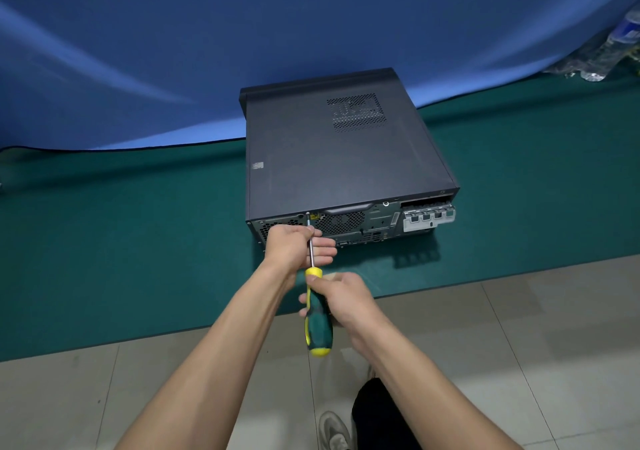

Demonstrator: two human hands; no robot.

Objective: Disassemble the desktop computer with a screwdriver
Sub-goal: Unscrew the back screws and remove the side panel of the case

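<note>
In the head view, the desktop computer (346,152) is seen lying flat on the green mat (121,242), its rear panel turned toward the person. The screwdriver (314,297) is held along a line running away from the body, its tip set at a screw near the panel's upper left edge. The handle is gripped by the right hand (341,299), the nearer one, while the shaft is steadied by the left hand (298,247) just before the panel; the case remains closed, so nothing inside can be told.

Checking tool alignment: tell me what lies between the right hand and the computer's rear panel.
In the head view, the screwdriver's bare metal shaft spans from the right hand to the computer, and the left hand pinches it midway.
</note>
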